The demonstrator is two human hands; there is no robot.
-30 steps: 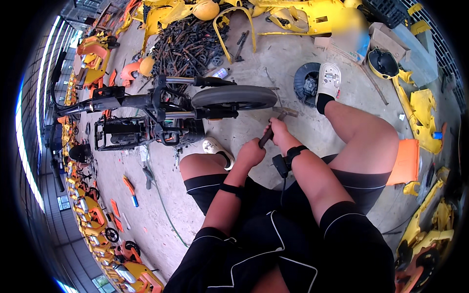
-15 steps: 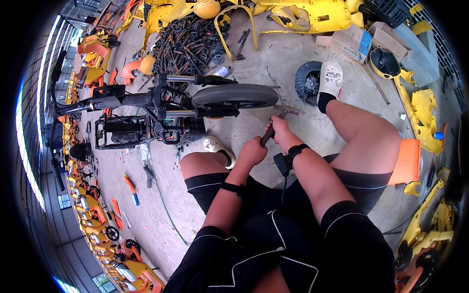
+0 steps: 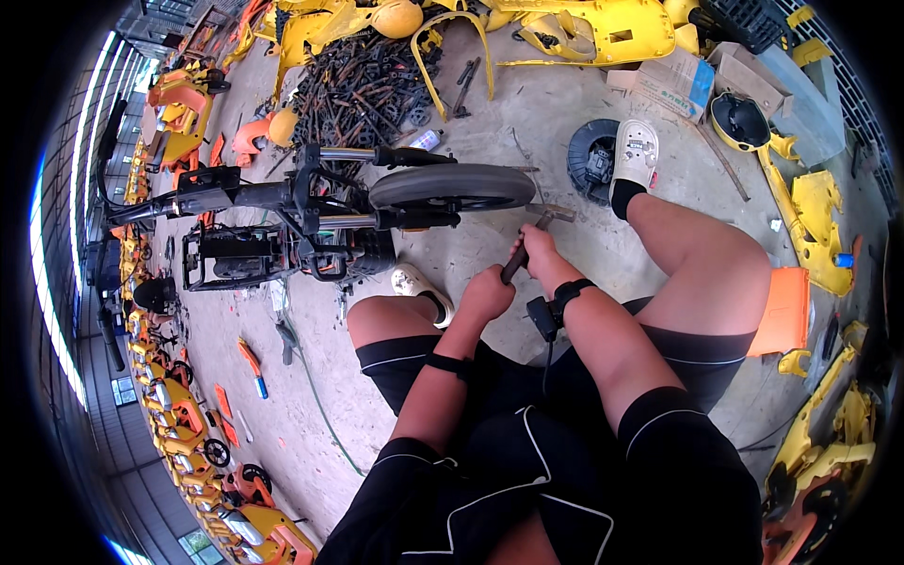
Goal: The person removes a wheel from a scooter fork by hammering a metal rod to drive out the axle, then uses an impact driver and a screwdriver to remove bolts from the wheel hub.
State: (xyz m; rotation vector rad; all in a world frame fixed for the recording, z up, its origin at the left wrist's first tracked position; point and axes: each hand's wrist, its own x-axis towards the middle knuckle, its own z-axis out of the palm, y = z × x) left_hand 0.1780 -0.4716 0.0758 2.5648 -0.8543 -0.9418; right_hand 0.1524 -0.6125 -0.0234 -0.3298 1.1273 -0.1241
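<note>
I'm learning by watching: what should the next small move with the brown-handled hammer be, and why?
Probably raise the brown-handled metal hammer slightly, clear of the round black tyre: the left hand and right hand both grip its handle, and its head appears close to the tyre; contact is unclear.

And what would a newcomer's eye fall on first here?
Probably the hammer, held near the centre by the left hand and the right hand, and the stripped black frame with its wheel to the left. Next might come the heap of dark metal parts beyond the frame and the bright yellow panels along the top. Yellow and orange scooters line the left side.
</note>
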